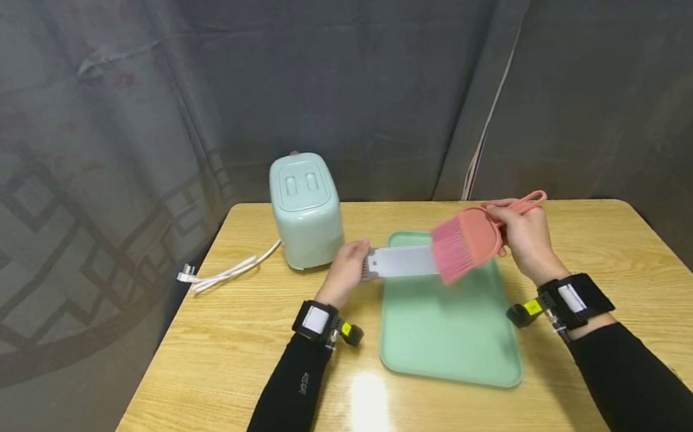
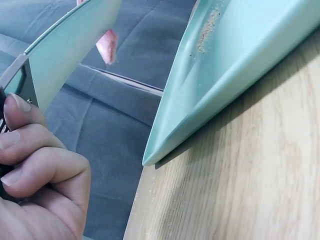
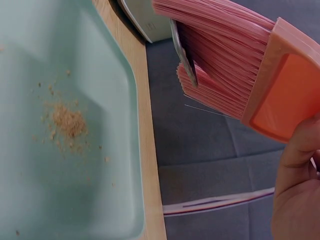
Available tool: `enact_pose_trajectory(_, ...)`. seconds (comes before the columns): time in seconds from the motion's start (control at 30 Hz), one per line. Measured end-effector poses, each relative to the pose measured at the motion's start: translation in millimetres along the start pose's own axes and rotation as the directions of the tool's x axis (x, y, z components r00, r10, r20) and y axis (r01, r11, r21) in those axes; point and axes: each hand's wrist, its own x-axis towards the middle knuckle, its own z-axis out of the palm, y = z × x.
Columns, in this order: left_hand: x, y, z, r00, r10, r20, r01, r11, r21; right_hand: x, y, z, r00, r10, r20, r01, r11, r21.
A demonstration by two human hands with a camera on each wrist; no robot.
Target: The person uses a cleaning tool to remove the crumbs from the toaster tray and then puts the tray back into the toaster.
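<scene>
My left hand (image 1: 345, 269) grips one end of a flat metal crumb tray (image 1: 404, 261), held level above a mint-green serving tray (image 1: 450, 332). With my right hand (image 1: 527, 234) I hold a coral-pink brush (image 1: 480, 233) by its handle, thumb and fingers round it. Its pink bristles (image 3: 220, 45) press over the far end of the crumb tray; the right wrist view shows them splayed around the metal edge. A small heap of brown crumbs (image 3: 69, 121) lies on the serving tray, with loose bits scattered about it.
A mint-green toaster (image 1: 308, 213) stands at the back left of the wooden table (image 1: 228, 358). Its white power cord (image 1: 231, 270) runs left, the plug at the table's left edge. Grey cloth (image 1: 331, 82) hangs behind.
</scene>
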Motion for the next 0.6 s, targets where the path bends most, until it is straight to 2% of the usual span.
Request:
enact_pose_trajectory(0.3, 0.9, -0.5, -2.4, 1.000, 0.000, -0.003, 0.000, 1.000, 0.015, 2.5, 2.2, -16.9, 0.999, 0.030, -0.042, -0.030, 0.999, 0.013)
enact_pose_trajectory(0.6, 1.8, -0.2, -2.8, 1.000, -0.005, -0.002, 0.005, 0.999, 0.052, 4.5, -1.0, -19.4, 0.998, 0.017, -0.068, -0.013, 0.998, 0.063)
